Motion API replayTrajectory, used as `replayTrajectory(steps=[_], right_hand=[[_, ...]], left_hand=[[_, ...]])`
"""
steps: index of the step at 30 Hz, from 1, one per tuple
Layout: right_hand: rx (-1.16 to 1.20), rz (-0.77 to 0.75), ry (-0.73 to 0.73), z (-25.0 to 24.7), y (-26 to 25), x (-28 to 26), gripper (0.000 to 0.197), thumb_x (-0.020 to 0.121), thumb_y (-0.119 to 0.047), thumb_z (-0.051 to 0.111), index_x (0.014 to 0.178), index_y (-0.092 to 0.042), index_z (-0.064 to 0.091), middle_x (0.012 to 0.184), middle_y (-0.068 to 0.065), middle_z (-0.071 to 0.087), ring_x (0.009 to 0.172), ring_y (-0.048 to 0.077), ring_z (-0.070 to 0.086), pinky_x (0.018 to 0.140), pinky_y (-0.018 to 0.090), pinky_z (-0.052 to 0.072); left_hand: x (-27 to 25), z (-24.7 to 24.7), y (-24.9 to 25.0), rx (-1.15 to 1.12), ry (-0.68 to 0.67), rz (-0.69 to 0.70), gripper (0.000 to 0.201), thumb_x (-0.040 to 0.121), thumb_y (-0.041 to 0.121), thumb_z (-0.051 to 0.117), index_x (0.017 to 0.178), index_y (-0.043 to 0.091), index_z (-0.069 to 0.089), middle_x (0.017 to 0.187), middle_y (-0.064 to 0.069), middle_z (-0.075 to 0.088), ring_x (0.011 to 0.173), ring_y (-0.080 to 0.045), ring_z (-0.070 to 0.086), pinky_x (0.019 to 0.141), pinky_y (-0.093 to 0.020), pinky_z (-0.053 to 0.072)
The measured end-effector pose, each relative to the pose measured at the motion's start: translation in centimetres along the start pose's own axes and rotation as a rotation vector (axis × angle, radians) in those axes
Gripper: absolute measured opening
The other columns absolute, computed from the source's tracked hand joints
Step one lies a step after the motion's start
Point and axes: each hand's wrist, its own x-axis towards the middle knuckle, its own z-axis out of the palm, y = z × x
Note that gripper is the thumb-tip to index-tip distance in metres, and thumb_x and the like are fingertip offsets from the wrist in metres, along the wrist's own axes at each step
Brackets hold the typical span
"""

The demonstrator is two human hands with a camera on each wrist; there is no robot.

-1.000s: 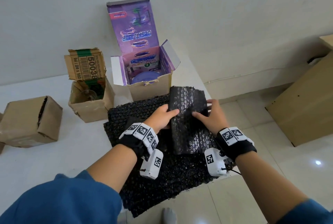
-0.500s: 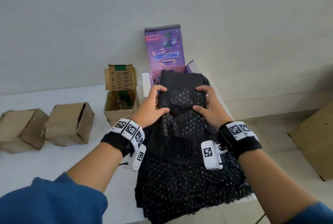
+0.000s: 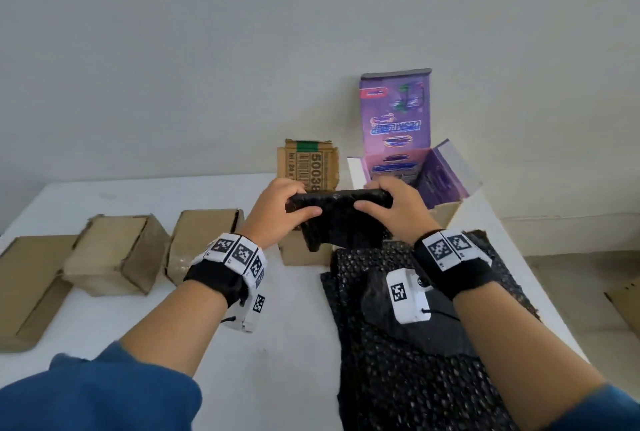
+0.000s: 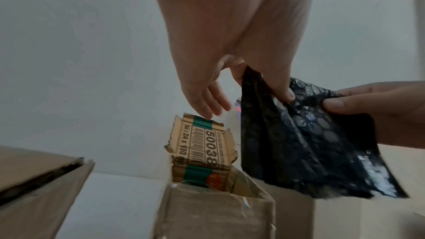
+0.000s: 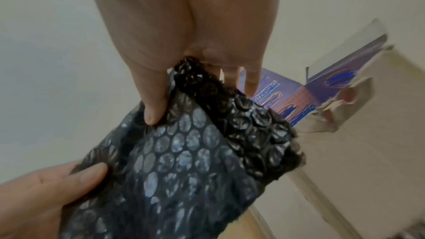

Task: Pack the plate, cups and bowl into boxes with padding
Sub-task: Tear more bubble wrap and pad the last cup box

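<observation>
Two hands [image 3: 284, 209], one bubble wrap [image 3: 341, 219], five boxes [image 3: 114, 254]

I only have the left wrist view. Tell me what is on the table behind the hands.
Observer: More black bubble wrap lies spread on the white table, below the right hand.
Operator: Report the other boxes.
Observer: Three shut brown boxes sit in a row at the table's left.
Operator: Say what stands right of the barcode box.
Observer: An open purple box, lid flap upright against the wall.
Operator: Confirm the grip.
Observer: The left hand and the right hand both pinch the folded bubble wrap piece by its top edge.
</observation>
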Motion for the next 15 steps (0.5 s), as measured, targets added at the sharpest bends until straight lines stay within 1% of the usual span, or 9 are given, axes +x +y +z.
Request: replayTrajectory(steps=[1,2,3,5,8,10,12,14,15], right_hand=[[0.008,0.025,0.017,0.6,-0.7,0.6,0.026,0.079,-0.03,0.074,0.085,-0.012,0.057,0.086,0.003,0.06,0.084,0.019,0.055,0.073,0.029,0.041],[-0.013,0.045,0.05,1.3,-1.3,1.1,0.027,0.08,-0.031,0.072,0.085,-0.013,0.052,0.08,0.001,0.057,0.077,0.018,0.052,0.066,0.028,0.037],[-0.042,0.061,0.091,2.0,-1.8,1.6,0.029,0.081,-0.03,0.072,0.086,-0.014,0.048,0.078,0.0,0.055,0.074,0.017,0.05,0.064,0.027,0.033],[-0.065,0.091,0.166,3.5,-2.8,2.5,0.031,0.082,-0.027,0.07,0.087,-0.013,0.044,0.079,0.001,0.052,0.074,0.018,0.048,0.063,0.027,0.031],[-0.051,0.101,0.196,5.5,-4.1,3.4,0.026,0.085,-0.022,0.065,0.088,-0.014,0.041,0.086,0.004,0.052,0.077,0.018,0.048,0.064,0.025,0.03],[-0.03,0.085,0.149,6.7,-4.5,3.9,0.021,0.086,-0.019,0.062,0.092,-0.016,0.042,0.092,0.004,0.052,0.082,0.018,0.049,0.07,0.023,0.034],[0.008,0.09,0.072,7.7,-4.7,4.1,0.019,0.087,-0.018,0.059,0.101,-0.016,0.047,0.1,0.003,0.052,0.092,0.017,0.051,0.078,0.024,0.039],[0.063,0.12,-0.011,8.1,-5.0,4.4,0.024,0.09,-0.017,0.055,0.113,-0.015,0.051,0.112,0.006,0.053,0.105,0.019,0.052,0.091,0.03,0.045],[0.118,0.151,-0.059,8.1,-5.4,4.4,0.028,0.091,-0.014,0.051,0.119,-0.014,0.051,0.118,0.007,0.052,0.112,0.02,0.05,0.099,0.034,0.044]], left_hand=[[0.1,-0.5,-0.4,-0.058,-0.004,-0.024,0.023,0.08,0.035,0.072,0.089,0.018,0.061,0.099,0.0,0.062,0.092,-0.013,0.058,0.083,-0.029,0.048],[0.2,-0.7,-0.7,-0.103,-0.001,-0.042,0.023,0.081,0.035,0.071,0.09,0.018,0.059,0.093,0.0,0.064,0.086,-0.014,0.061,0.077,-0.031,0.052],[0.3,-0.9,-0.9,-0.117,0.014,-0.048,0.024,0.081,0.035,0.071,0.091,0.017,0.058,0.089,0.0,0.065,0.083,-0.014,0.062,0.074,-0.032,0.053],[0.7,-0.9,-1.4,-0.109,0.067,-0.047,0.026,0.083,0.036,0.069,0.096,0.016,0.057,0.09,0.002,0.066,0.082,-0.012,0.063,0.071,-0.029,0.053],[1.5,-0.6,-1.7,-0.163,0.12,-0.094,0.024,0.087,0.035,0.065,0.099,0.018,0.053,0.091,0.003,0.063,0.082,-0.01,0.061,0.066,-0.019,0.046],[2.0,-0.5,-1.8,-0.216,0.079,-0.119,0.025,0.09,0.036,0.06,0.103,0.017,0.051,0.093,0.002,0.062,0.084,-0.01,0.06,0.064,-0.014,0.043],[2.3,-0.4,-1.9,-0.285,-0.007,-0.125,0.027,0.093,0.037,0.054,0.109,0.017,0.048,0.098,0.001,0.061,0.09,-0.01,0.061,0.067,-0.014,0.046],[2.4,-0.4,-2.1,-0.393,-0.092,-0.155,0.031,0.094,0.039,0.052,0.115,0.016,0.045,0.107,-0.001,0.06,0.099,-0.014,0.061,0.077,-0.021,0.053],[2.5,-0.5,-2.2,-0.435,-0.119,-0.172,0.035,0.093,0.04,0.053,0.117,0.017,0.043,0.11,-0.002,0.059,0.103,-0.014,0.06,0.083,-0.027,0.054]])
